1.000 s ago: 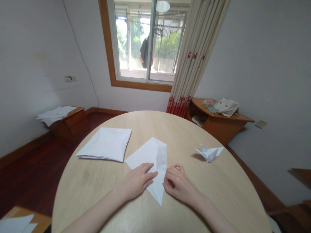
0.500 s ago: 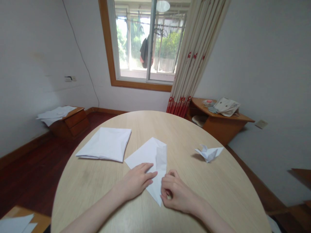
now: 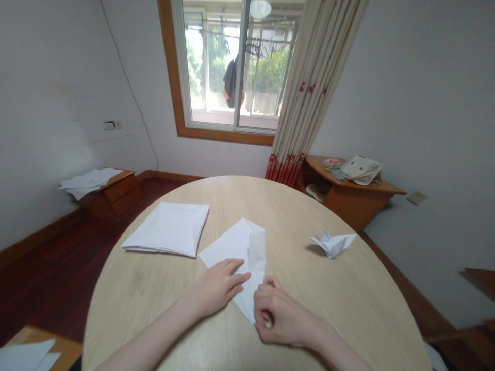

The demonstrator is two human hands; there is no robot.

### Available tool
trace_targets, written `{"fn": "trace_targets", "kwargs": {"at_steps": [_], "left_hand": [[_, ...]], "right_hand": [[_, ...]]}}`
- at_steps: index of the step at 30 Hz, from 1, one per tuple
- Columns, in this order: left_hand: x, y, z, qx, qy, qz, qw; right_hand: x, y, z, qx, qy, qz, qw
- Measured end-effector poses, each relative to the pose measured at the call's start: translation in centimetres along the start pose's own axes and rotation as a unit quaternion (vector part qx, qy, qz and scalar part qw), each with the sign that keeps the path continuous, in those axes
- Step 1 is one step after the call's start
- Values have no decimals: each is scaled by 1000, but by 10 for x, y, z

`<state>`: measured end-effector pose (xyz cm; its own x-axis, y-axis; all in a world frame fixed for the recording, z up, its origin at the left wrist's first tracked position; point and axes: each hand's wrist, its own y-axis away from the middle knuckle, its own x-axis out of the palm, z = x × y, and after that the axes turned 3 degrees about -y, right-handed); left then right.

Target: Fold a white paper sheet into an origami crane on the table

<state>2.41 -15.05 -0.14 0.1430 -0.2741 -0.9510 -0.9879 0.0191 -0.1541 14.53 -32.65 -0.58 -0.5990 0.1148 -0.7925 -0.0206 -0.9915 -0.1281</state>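
A white sheet of paper [image 3: 232, 245] lies on the round wooden table, folded to a kite-like shape with a narrow flap along its right side. My left hand [image 3: 220, 286] rests flat on the lower middle of this paper, fingers stretched out and slightly spread. My right hand [image 3: 280, 314] is closed, its fingers curled and the thumb near the index finger, at the lower right edge of the paper. It covers the bottom tip of the sheet. A folded paper crane [image 3: 333, 244] stands to the right, apart from both hands.
A stack of white paper squares [image 3: 168, 229] lies left of the folded sheet on the round table [image 3: 247, 193]. Behind the table are a window [image 3: 232, 77], a curtain [image 3: 305, 103] and a corner cabinet [image 3: 348, 185]. A low drawer unit [image 3: 121, 193] stands at the left.
My right hand has slid a little down along the paper's right edge, towards the bottom tip, and now hides it. My left hand and the paper have stayed in place.
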Motion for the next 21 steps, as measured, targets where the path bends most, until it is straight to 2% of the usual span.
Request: {"fn": "trace_targets", "kwargs": {"at_steps": [8,17,21], "left_hand": [[-1,0,-1,0,-7,1,1000],[6,1,2,6,1,-25,1000],[6,1,0,3,0,-26,1000]], "right_hand": [[-2,-2,4,20,-3,32,999],[-6,-5,0,53,-86,-3,995],[-12,-5,-2,75,-111,-49,990]]}}
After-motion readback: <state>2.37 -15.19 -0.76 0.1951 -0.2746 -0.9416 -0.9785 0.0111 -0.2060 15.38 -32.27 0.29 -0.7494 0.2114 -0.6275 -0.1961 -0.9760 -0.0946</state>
